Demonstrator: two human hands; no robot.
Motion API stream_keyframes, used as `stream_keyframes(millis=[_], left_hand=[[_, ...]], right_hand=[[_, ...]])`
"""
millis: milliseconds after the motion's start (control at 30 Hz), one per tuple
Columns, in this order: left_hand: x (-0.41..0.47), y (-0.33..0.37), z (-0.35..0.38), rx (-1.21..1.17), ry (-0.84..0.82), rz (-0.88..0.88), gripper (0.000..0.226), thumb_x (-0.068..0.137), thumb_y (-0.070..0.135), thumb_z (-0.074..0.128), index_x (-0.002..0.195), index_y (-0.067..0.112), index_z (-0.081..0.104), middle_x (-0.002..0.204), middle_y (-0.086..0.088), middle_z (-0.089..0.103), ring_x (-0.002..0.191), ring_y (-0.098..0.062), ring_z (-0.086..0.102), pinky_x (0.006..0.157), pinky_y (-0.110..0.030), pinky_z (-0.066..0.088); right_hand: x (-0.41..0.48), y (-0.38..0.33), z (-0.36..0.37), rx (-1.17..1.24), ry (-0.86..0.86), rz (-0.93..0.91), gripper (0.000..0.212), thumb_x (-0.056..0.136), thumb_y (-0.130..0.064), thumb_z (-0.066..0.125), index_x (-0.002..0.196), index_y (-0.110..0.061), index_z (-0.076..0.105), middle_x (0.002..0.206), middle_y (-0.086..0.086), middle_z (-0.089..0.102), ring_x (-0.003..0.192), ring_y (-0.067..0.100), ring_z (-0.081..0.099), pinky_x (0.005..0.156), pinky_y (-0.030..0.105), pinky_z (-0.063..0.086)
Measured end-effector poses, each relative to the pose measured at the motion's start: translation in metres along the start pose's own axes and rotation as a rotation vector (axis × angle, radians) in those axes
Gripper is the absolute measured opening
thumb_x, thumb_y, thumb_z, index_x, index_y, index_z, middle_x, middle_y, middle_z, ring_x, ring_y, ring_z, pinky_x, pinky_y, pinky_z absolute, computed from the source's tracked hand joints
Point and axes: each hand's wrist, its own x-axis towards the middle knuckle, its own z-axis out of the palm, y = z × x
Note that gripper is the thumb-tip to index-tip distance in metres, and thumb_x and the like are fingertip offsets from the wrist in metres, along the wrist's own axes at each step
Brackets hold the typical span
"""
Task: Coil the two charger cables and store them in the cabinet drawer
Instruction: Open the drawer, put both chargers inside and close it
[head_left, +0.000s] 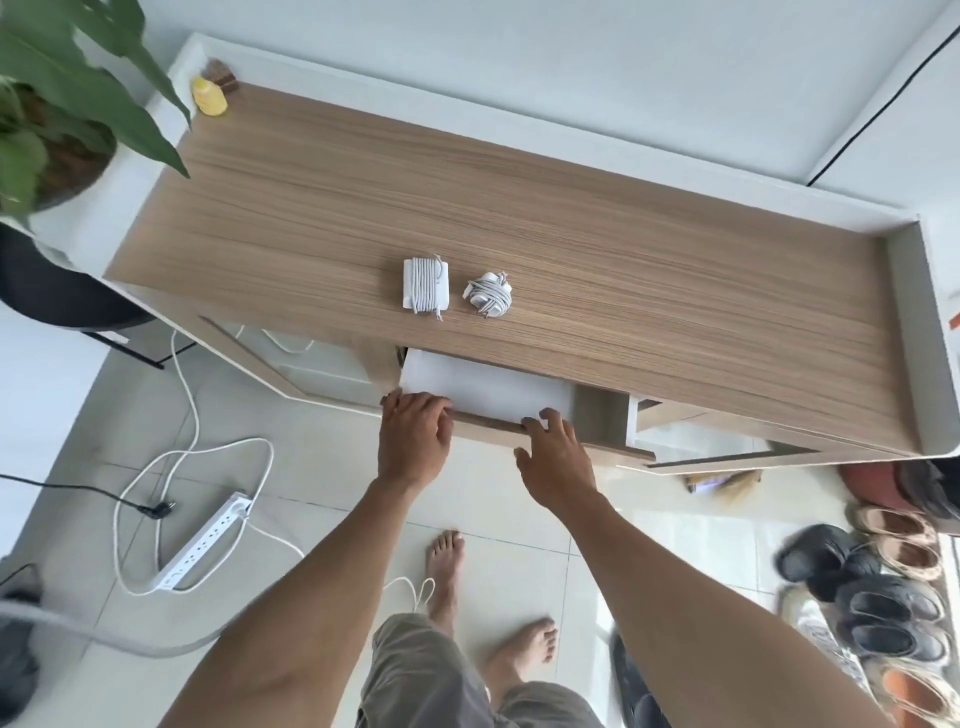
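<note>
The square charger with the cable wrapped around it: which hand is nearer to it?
Left. The left hand grips the drawer front almost directly below the square charger. The right hand is on the same edge, farther to the right.

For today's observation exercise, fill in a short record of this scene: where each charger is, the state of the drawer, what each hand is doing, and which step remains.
square charger: cable wound round it, on the cabinet top
round charger: coiled, right of the square one, apart from it
drawer: partly open, visible part empty
left hand: on the drawer's front edge
right hand: on the same edge
remaining: both chargers into the drawer
</note>
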Motion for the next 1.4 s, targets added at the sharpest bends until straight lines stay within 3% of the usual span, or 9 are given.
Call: stream_keyframes(millis=[67, 167, 267, 533, 1000, 1233, 1400], left_hand=[[-0.005, -0.003, -0.003, 0.005, -0.056, 0.039, 0.027, 0.089, 0.030, 0.044, 0.087, 0.020, 0.069, 0.085, 0.005, 0.071, 0.085, -0.022, 0.064, 0.097, -0.032, 0.035], [-0.013, -0.008, -0.011, 0.045, -0.181, 0.062, 0.034, 0.087, 0.051, 0.047, 0.085, 0.026, 0.069, 0.083, 0.009, 0.068, 0.083, -0.019, 0.062, 0.083, -0.034, 0.041], [-0.016, -0.007, -0.020, 0.045, -0.310, 0.055, 0.034, 0.084, 0.056, 0.052, 0.084, 0.026, 0.067, 0.083, 0.007, 0.067, 0.083, -0.021, 0.062, 0.076, -0.034, 0.044], [-0.026, -0.004, -0.038, 0.070, -0.613, -0.053, 0.025, 0.085, 0.050, 0.062, 0.084, 0.025, 0.062, 0.096, 0.002, 0.064, 0.093, -0.023, 0.060, 0.081, -0.038, 0.048], [-0.068, 0.004, -0.047, 0.164, -0.656, -0.021, 0.028, 0.091, 0.049, 0.055, 0.091, 0.021, 0.061, 0.100, 0.001, 0.062, 0.096, -0.025, 0.058, 0.081, -0.044, 0.050], [-0.048, 0.003, -0.054, 0.086, -0.918, -0.144, 0.027, 0.080, 0.050, 0.069, 0.084, 0.025, 0.061, 0.096, 0.008, 0.066, 0.090, -0.016, 0.060, 0.075, -0.030, 0.046], [-0.041, 0.003, -0.056, 0.034, -0.993, -0.195, 0.029, 0.074, 0.049, 0.075, 0.078, 0.025, 0.059, 0.091, 0.006, 0.066, 0.087, -0.016, 0.061, 0.072, -0.028, 0.044]], right_hand=[[-0.007, 0.002, 0.005, 0.020, -0.006, -0.002, 0.040, 0.097, -0.021, 0.047, 0.137, -0.019, 0.043, 0.138, 0.003, 0.046, 0.129, 0.025, 0.041, 0.101, 0.035, 0.039], [-0.009, 0.004, 0.002, 0.020, -0.014, 0.018, 0.033, 0.098, -0.016, 0.045, 0.129, -0.023, 0.053, 0.126, 0.002, 0.055, 0.117, 0.026, 0.052, 0.088, 0.037, 0.047], [-0.013, 0.009, 0.004, -0.010, -0.037, 0.035, 0.031, 0.097, -0.015, 0.043, 0.119, -0.028, 0.061, 0.116, 0.000, 0.060, 0.108, 0.025, 0.058, 0.081, 0.034, 0.047], [-0.033, 0.011, 0.016, -0.007, -0.111, -0.002, 0.027, 0.095, -0.024, 0.047, 0.114, -0.033, 0.064, 0.115, -0.005, 0.064, 0.108, 0.025, 0.059, 0.082, 0.033, 0.046], [-0.076, 0.007, 0.044, 0.002, -0.034, 0.010, 0.032, 0.095, -0.014, 0.041, 0.114, -0.027, 0.064, 0.112, -0.002, 0.063, 0.104, 0.025, 0.060, 0.076, 0.032, 0.045], [-0.076, 0.010, 0.046, 0.001, -0.117, 0.017, 0.029, 0.096, -0.021, 0.044, 0.114, -0.033, 0.063, 0.116, -0.005, 0.061, 0.109, 0.023, 0.058, 0.079, 0.031, 0.042], [-0.073, 0.011, 0.040, 0.011, -0.175, 0.015, 0.027, 0.093, -0.022, 0.047, 0.110, -0.033, 0.065, 0.115, -0.005, 0.063, 0.108, 0.023, 0.059, 0.081, 0.031, 0.045]])
